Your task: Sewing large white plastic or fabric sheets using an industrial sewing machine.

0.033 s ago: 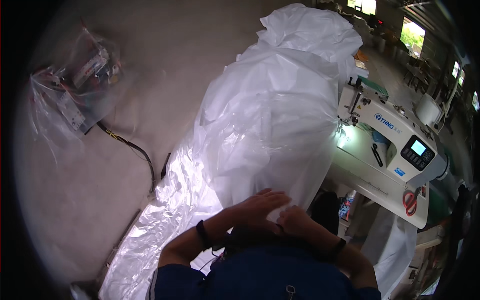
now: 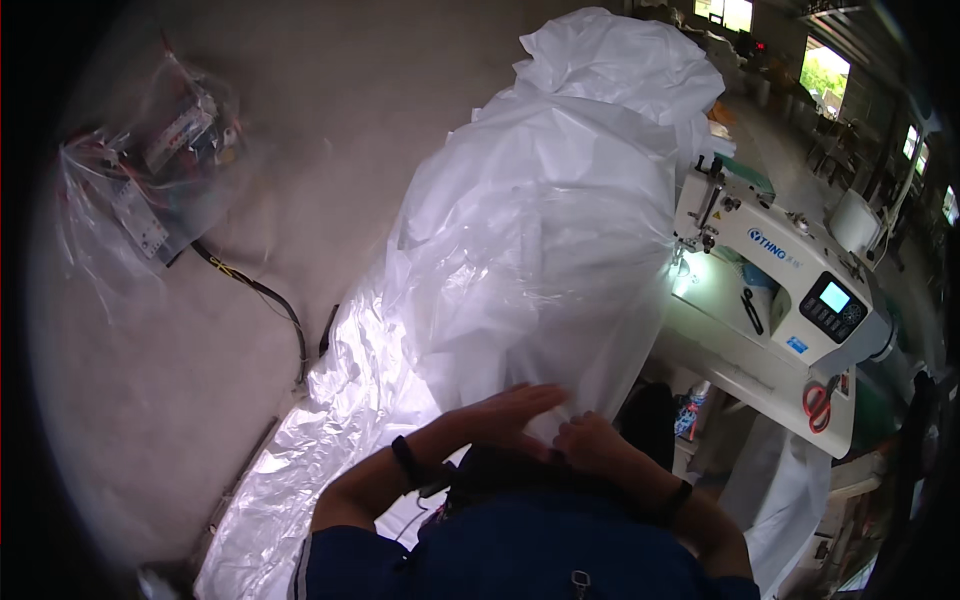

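A large heap of white, slightly see-through plastic sheeting (image 2: 540,230) drapes across the middle and falls towards my lap. My left hand (image 2: 508,415) lies over its near part with the fingers stretched out to the right; its fingertips are somewhat blurred. Just right of it, my right hand (image 2: 592,440) is closed, the curled fingers pinching the sheeting near its lower edge. The thumb side of my left hand comes close to the right hand. Further up on the right, the sheeting reaches the lit needle area of a white sewing machine (image 2: 775,245).
On the machine's table (image 2: 705,335) lie black thread snips (image 2: 752,310) and red-handled scissors (image 2: 820,405). A white thread cone (image 2: 856,220) stands behind the machine. At the left, a clear plastic bag (image 2: 150,180) holds electrical parts, with a black cable (image 2: 270,295) running from it.
My left hand has shifted slightly down and left over the sheeting. My right hand keeps nearly the same place, still closed. The sheeting and machine look almost unchanged.
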